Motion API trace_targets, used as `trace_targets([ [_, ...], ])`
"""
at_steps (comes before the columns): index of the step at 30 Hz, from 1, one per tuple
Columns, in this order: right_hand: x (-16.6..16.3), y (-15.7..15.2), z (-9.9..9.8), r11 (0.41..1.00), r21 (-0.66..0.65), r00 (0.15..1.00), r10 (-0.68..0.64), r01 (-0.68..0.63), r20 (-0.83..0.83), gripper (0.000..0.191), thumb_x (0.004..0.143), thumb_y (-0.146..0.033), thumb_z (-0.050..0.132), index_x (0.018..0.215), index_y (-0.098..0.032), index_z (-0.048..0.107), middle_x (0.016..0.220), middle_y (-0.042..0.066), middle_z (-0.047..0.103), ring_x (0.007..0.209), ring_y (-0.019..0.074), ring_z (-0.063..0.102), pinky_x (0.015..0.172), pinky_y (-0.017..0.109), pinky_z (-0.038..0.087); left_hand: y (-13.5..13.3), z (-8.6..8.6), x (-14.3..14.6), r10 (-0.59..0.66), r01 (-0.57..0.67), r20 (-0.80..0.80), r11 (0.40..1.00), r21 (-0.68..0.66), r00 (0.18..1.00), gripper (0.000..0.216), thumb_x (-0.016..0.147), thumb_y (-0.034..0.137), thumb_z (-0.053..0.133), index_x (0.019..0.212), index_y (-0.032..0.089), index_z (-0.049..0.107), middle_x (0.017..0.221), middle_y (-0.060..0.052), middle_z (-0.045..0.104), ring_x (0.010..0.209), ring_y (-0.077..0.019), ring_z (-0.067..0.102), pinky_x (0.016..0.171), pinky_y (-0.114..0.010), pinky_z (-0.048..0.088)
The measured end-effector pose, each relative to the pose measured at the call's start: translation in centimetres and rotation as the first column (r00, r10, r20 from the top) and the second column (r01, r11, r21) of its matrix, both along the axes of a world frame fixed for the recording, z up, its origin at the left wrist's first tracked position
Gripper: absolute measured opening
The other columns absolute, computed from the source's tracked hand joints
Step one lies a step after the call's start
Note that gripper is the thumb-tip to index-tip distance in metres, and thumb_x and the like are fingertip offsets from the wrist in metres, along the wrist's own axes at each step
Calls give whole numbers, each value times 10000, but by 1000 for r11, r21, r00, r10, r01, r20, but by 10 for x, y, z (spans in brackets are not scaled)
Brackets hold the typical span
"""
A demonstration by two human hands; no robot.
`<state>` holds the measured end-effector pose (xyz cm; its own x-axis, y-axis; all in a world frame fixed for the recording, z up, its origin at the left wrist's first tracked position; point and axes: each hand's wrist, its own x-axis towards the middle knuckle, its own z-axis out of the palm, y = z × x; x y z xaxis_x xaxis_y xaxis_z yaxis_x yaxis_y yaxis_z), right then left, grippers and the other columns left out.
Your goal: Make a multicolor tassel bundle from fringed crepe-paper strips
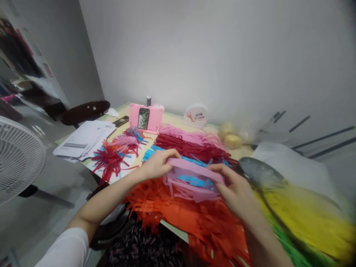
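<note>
My left hand [157, 163] and my right hand [233, 185] each grip one end of a folded pink paper piece [191, 174] above the table. Its lower edge is cut into a fringe, and a blue strip shows against it. Both hands have their fingers closed on the paper. Under them lies a heap of orange-red paper strips [200, 222]. Behind lie dark red strips [191, 148], pink strips [189, 135] and blue strips [151, 152].
A pink phone stand with a phone [145, 118] sits at the back. White papers [83, 139] lie at the left, beside small fringed bundles [116, 152]. Yellow and green paper [308, 218] fills the right. A white fan [16, 159] and a dark stool [85, 111] stand left.
</note>
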<state>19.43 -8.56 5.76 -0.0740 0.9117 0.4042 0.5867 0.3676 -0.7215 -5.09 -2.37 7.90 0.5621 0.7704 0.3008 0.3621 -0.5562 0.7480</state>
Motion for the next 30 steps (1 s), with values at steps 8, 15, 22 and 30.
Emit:
trace_targets([
  [8,25,-1,-3,993,-65,980,81,-94,-180,272,857,-277,604,1116,-275,687,1105,35,711,958,213,668,784,270,532,2,14,-1,-99,133,270,985,-113,958,246,798,197,557,972,138,720,1065,-96,745,1007,-211,675,886,-279,506],
  [15,35,-4,0,990,-36,975,129,-138,-183,217,865,-399,654,1010,-292,774,1087,59,731,1044,270,656,938,393,518,4,18,-7,-126,220,327,938,-269,937,335,747,131,536,961,180,790,1056,-64,769,1028,-215,682,958,-312,496],
  [22,30,-11,20,991,70,993,113,-112,-16,281,902,-464,590,1108,-360,751,1124,44,731,1026,271,684,926,424,532,3,19,-10,-117,228,367,934,-276,923,232,693,95,556,729,179,769,857,-41,747,888,-177,674,870,-279,504],
  [30,42,-1,41,910,-177,927,372,-375,-54,781,674,-565,805,1386,-349,568,1251,104,683,1095,312,672,845,386,576,-6,29,-14,-246,276,225,954,-115,943,257,752,81,524,731,181,760,915,-61,723,930,-189,657,918,-317,493],
])
